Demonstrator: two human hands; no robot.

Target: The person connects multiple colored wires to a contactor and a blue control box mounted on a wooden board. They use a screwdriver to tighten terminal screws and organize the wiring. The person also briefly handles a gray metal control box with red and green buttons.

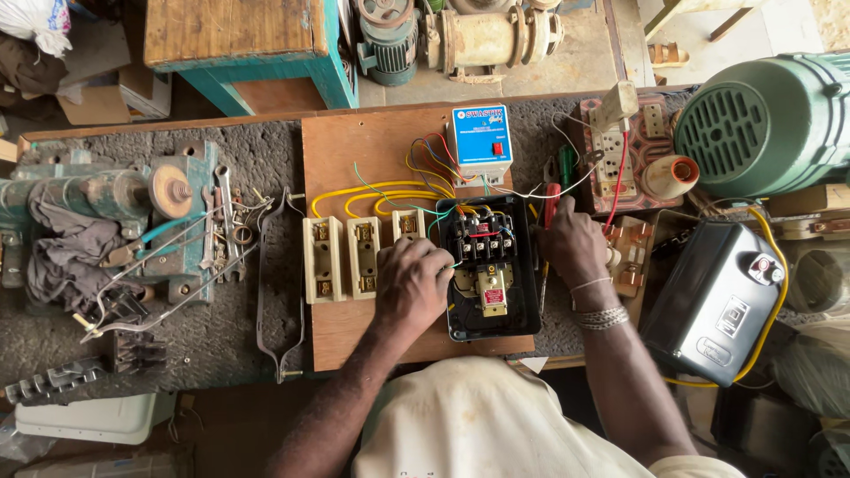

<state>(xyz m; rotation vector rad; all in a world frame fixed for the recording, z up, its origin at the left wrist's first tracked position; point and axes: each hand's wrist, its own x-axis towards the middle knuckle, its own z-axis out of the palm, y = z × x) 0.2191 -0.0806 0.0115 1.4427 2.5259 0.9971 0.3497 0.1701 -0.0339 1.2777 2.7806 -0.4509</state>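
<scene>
An open black starter box with a contactor and coloured wires lies on a wooden board. My left hand rests on the box's left edge, fingers curled at the wiring beside three cream fuse holders. My right hand is at the box's right edge, closed around a red-handled tool; its tip is hidden. A blue and white relay box stands behind, with yellow, red and blue wires running from it.
A green motor sits at the back right, and the black starter cover lies right of my forearm. A switch and socket board is behind my right hand. Wrenches and an old vise occupy the left of the bench.
</scene>
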